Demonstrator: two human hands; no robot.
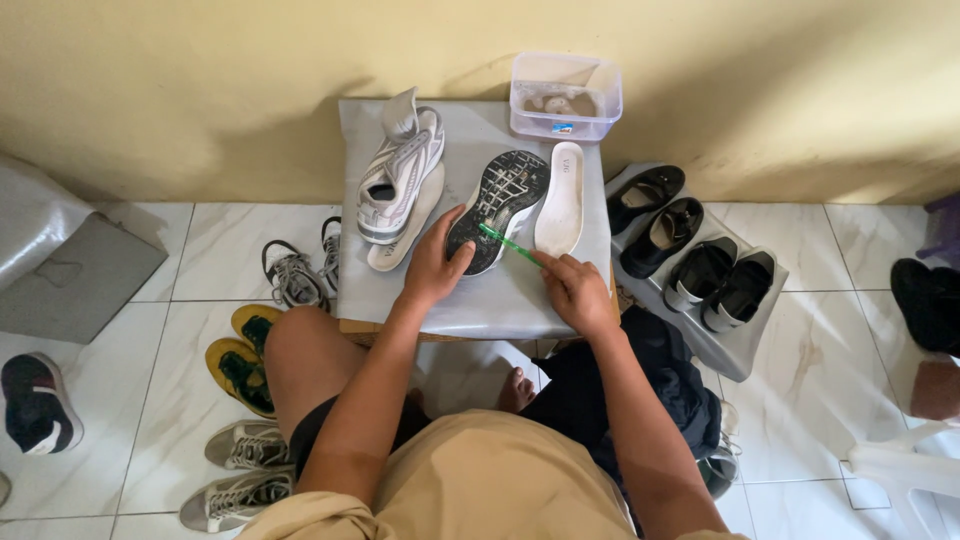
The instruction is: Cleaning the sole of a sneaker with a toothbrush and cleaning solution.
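Right hand [578, 292] grips slim green toothbrush [508, 243], treaded sole [497, 205].

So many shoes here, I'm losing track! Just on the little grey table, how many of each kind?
Sneakers: 2, white sneaker, sole-up sneaker
Insoles: 2, white insole, beige insole
Green toothbrush: 1
Clear plastic tub: 1
Total: 6
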